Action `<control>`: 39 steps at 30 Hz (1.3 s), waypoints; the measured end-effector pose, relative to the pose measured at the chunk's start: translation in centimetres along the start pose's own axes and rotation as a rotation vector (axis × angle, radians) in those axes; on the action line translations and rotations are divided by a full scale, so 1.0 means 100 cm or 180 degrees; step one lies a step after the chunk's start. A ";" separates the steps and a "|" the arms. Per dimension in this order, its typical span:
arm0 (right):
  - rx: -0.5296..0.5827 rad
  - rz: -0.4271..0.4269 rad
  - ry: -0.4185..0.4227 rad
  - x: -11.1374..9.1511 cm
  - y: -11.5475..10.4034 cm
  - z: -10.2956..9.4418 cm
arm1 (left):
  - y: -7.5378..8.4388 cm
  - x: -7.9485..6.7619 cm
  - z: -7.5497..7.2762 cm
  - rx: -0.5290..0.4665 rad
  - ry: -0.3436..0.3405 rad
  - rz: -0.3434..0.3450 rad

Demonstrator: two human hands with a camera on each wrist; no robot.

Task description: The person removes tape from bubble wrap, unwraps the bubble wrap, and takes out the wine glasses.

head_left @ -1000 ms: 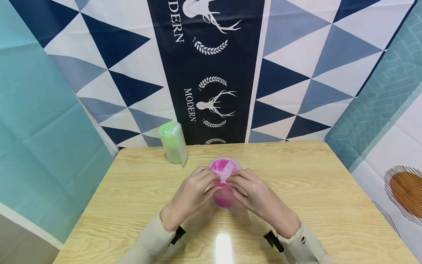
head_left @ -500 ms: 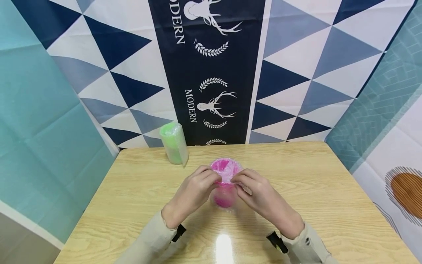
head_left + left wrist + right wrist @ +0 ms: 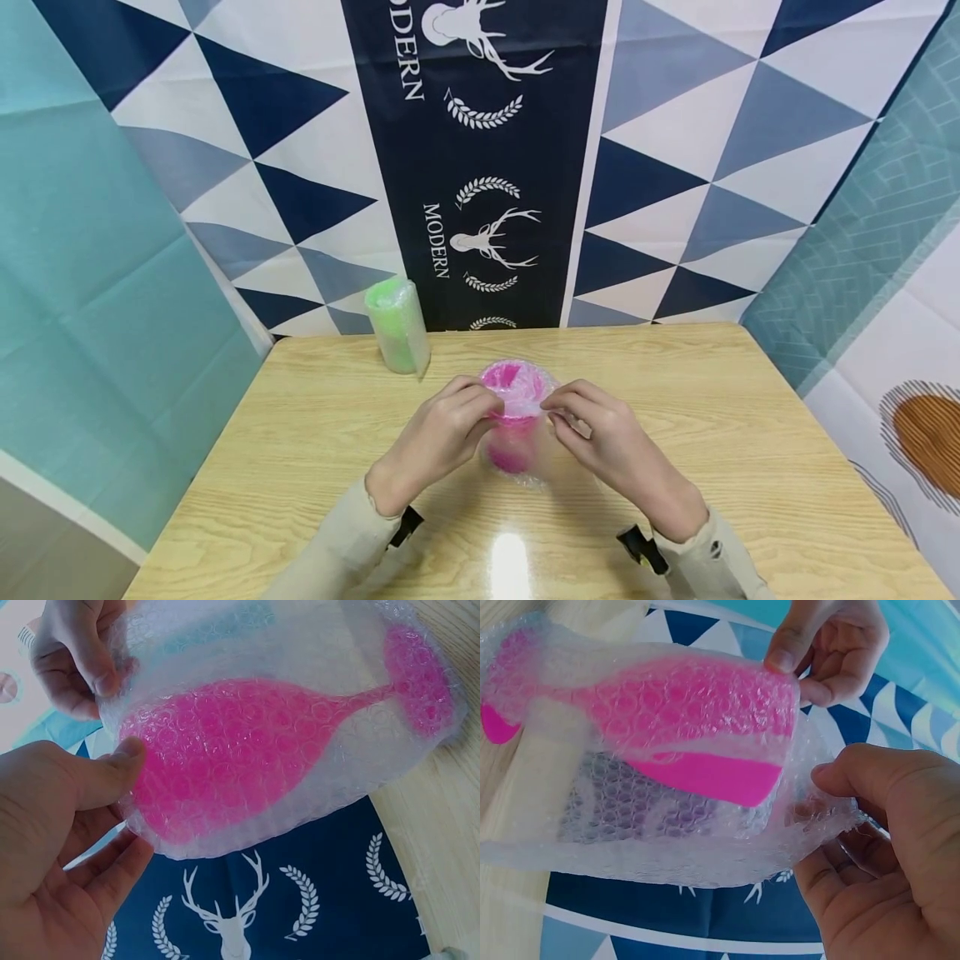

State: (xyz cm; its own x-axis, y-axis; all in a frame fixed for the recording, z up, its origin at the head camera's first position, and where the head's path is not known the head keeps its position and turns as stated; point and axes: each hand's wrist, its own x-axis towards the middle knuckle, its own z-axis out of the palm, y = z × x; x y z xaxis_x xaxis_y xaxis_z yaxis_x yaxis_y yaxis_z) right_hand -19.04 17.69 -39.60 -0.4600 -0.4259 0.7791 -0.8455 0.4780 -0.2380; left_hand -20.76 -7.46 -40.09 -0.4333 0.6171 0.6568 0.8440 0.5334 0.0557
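A pink wine glass (image 3: 502, 375) stands upright on the table, wrapped in clear bubble wrap (image 3: 660, 859). My left hand (image 3: 442, 429) pinches the wrapped rim; its thumb lies on the wrap over the bowl in the left wrist view. On the opposite side, my right hand (image 3: 611, 433) pinches the loose edge of the wrap between thumb and fingers. That flap is drawn away from the glass, and a strip of the pink bowl (image 3: 720, 780) and part of the foot (image 3: 499, 726) show bare in the right wrist view.
A green object (image 3: 399, 329) rolled in bubble wrap stands at the back left of the wooden table (image 3: 300, 467). Behind the table's far edge hangs a patterned cloth (image 3: 660, 200). Teal cloth (image 3: 150, 308) covers the left side.
My right hand has moved to the right, pulling the bubble wrap's edge away from the glass. The left hand stays at the rim. A wider gap now separates the hands.
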 end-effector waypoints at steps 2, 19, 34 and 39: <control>-0.0008 0.0030 0.0009 -0.001 0.002 -0.001 | 0.000 0.000 0.000 -0.0007 0.0001 0.0025; -0.0197 0.0325 0.0027 -0.007 0.013 -0.017 | 0.000 0.000 0.000 -0.0028 -0.0020 0.0153; -0.0277 0.0426 -0.0033 -0.008 0.013 -0.021 | 0.000 0.000 0.003 -0.0010 0.0037 0.0104; -0.0169 0.0371 -0.0097 -0.006 0.009 -0.022 | -0.001 -0.001 0.001 -0.0066 0.0028 0.0085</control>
State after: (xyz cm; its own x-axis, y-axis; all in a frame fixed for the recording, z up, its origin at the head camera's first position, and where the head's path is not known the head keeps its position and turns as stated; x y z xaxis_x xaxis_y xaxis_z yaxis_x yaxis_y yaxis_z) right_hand -18.94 20.09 -39.01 -0.5629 -0.3880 0.7298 -0.7707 0.5653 -0.2940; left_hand -20.83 -7.49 -40.25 -0.4078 0.6258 0.6649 0.8617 0.5045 0.0536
